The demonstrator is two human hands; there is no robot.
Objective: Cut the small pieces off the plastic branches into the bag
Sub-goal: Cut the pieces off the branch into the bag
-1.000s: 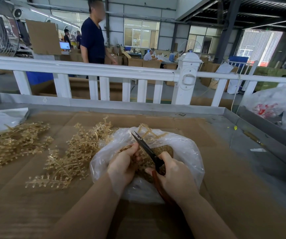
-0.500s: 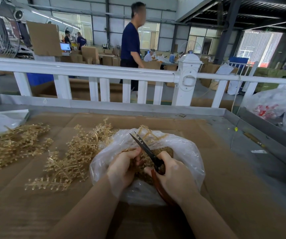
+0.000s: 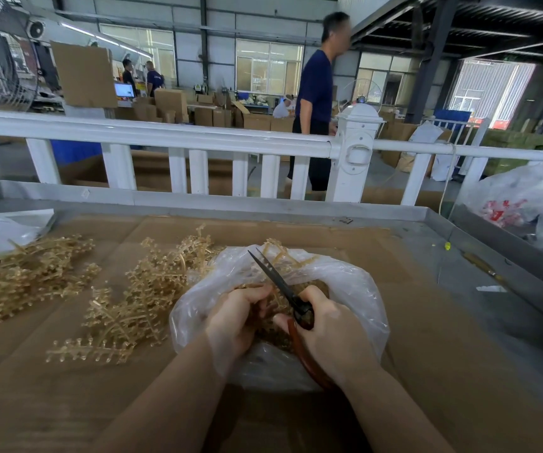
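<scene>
Low in the frame's centre, my left hand [image 3: 236, 318] pinches a golden plastic branch [image 3: 273, 304] over the clear plastic bag [image 3: 355, 289]; my right hand [image 3: 325, 335] grips red-handled scissors [image 3: 283, 286], mid-trimming; next, squeeze.

Tan plastic branches [image 3: 139, 295] lie heaped on the tabletop [image 3: 427, 371] just left of a crumpled clear bag [image 3: 358, 289] holding cut pieces.

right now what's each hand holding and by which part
The right hand grips the scissors by their reddish handles. The left hand pinches a plastic branch over the bag; which part it pinches is hidden.
</scene>
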